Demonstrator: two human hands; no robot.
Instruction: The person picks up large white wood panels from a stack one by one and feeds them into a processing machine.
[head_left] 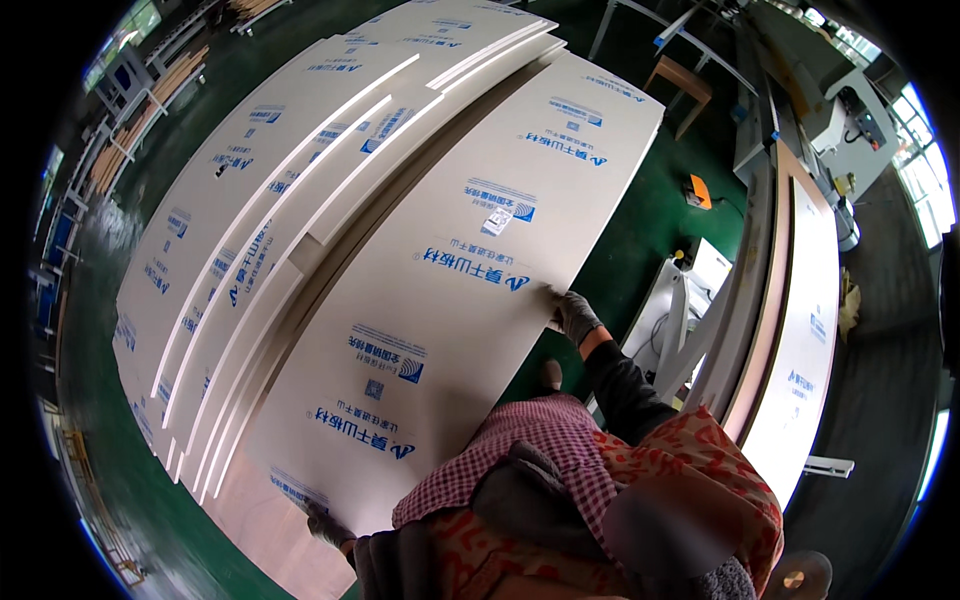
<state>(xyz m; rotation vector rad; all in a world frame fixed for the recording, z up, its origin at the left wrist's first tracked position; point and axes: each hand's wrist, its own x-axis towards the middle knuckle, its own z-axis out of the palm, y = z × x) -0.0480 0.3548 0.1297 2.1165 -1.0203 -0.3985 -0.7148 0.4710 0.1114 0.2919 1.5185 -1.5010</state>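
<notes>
A large white panel (pixel 455 225) with blue printing lies long side toward me, running from the lower left to the upper right. My right hand (pixel 577 317), in a grey glove, grips its right-hand long edge with the fingers at the rim. At the near left corner my left hand (pixel 328 525), also gloved, holds the panel's end. Part of its fingers is hidden by the edge. Beside this panel, on the left, several more white printed panels (pixel 235 180) lie stacked and overlapping, their edges staggered.
Under the stack, a bare brownish board (pixel 265 525) shows. To my right stands a long machine (pixel 765 215) with another white panel (pixel 800 350) along it. An orange object (pixel 698 192) rests near the green floor (pixel 655 205). A wooden stool (pixel 682 82) stands farther off.
</notes>
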